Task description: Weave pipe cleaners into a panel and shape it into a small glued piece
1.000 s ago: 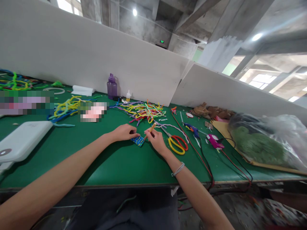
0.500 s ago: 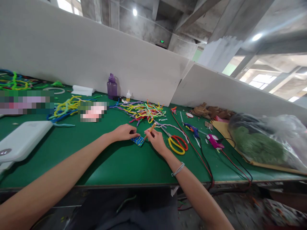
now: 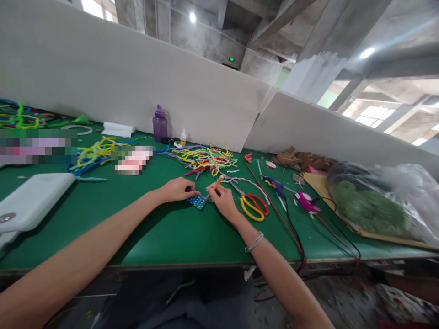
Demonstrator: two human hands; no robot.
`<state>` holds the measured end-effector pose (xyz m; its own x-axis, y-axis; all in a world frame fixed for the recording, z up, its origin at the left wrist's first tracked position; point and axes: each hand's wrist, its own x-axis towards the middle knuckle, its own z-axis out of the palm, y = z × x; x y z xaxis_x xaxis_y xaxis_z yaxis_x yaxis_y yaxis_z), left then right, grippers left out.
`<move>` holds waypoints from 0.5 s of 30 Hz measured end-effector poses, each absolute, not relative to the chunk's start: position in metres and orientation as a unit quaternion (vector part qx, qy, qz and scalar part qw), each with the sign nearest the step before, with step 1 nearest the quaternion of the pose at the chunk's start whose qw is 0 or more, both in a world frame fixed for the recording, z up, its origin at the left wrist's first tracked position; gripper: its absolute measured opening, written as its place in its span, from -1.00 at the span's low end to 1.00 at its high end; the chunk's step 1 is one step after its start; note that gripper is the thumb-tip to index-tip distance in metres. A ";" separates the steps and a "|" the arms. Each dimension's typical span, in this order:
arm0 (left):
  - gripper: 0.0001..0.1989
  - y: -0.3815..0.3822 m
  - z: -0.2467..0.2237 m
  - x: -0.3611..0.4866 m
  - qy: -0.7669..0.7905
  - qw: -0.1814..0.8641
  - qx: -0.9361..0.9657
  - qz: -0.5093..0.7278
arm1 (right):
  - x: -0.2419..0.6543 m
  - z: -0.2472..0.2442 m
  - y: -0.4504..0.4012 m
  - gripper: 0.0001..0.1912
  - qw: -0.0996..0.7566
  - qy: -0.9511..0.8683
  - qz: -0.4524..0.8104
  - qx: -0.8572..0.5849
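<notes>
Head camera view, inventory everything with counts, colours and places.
dotted piece: one, blue and yellow, by left fingertips
stick: one, tan, in right hand
scissors: one, red and yellow handles, near right hand
fuzzy strips: uncountable, multicoloured, beyond hands and left
jug: one, purple, before panels
dropper bottle: one, white and yellow, beside jug
flat device: one, white, table's left
glue gun: one, blue, right of scissors
small device: one, magenta, right of glue gun
bag: one, clear with green contents, far right
crumpled paper: uncountable, brown, behind bag
table: one, green, beneath hands
panels: two, white, behind table
ceiling lights: two, white, overhead
bracelet: one, grey, right wrist
left hand: one, on dotted piece
right hand: one, gripping stick
</notes>
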<state>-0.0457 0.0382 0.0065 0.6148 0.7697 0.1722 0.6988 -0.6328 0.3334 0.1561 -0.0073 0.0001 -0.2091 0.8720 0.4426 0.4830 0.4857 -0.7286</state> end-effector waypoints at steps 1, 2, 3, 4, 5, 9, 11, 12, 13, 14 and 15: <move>-0.53 0.038 0.007 -0.046 0.413 0.118 0.891 0.150 | 0.156 0.000 -0.007 -0.64 0.436 -0.745 0.224 -0.454; -0.53 0.038 0.007 -0.046 0.414 0.119 0.890 0.149 | 0.156 0.000 -0.007 -0.64 0.437 -0.744 0.223 -0.453; -0.53 0.038 0.007 -0.046 0.415 0.120 0.890 0.149 | 0.156 0.000 -0.007 -0.65 0.439 -0.744 0.224 -0.452; -0.53 0.038 0.007 -0.046 0.415 0.120 0.889 0.150 | 0.156 0.000 -0.007 -0.65 0.440 -0.743 0.225 -0.451; -0.54 0.038 0.007 -0.046 0.414 0.121 0.889 0.150 | 0.156 0.000 -0.007 -0.65 0.441 -0.743 0.227 -0.449; -0.54 0.038 0.007 -0.046 0.409 0.123 0.891 0.154 | 0.156 0.000 -0.007 -0.66 0.442 -0.743 0.230 -0.447; -0.54 0.038 0.006 -0.046 0.410 0.124 0.890 0.156 | 0.156 0.000 -0.007 -0.66 0.440 -0.743 0.228 -0.451; -0.54 0.038 0.006 -0.046 0.411 0.125 0.890 0.156 | 0.156 0.000 -0.007 -0.66 0.438 -0.743 0.227 -0.453; -0.54 0.038 0.006 -0.046 0.411 0.125 0.890 0.156 | 0.156 0.000 -0.007 -0.66 0.436 -0.743 0.227 -0.454; -0.54 0.038 0.006 -0.046 0.411 0.125 0.889 0.155 | 0.156 0.000 -0.007 -0.65 0.435 -0.743 0.226 -0.455; -0.54 0.039 0.006 -0.046 0.412 0.125 0.889 0.155 | 0.156 0.000 -0.007 -0.65 0.435 -0.743 0.226 -0.455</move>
<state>-0.0463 0.0385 0.0060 0.6129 0.7710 0.1728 0.6935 -0.6297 0.3500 0.1557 -0.0071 -0.0002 -0.2077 0.8735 0.4403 0.4803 0.4832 -0.7320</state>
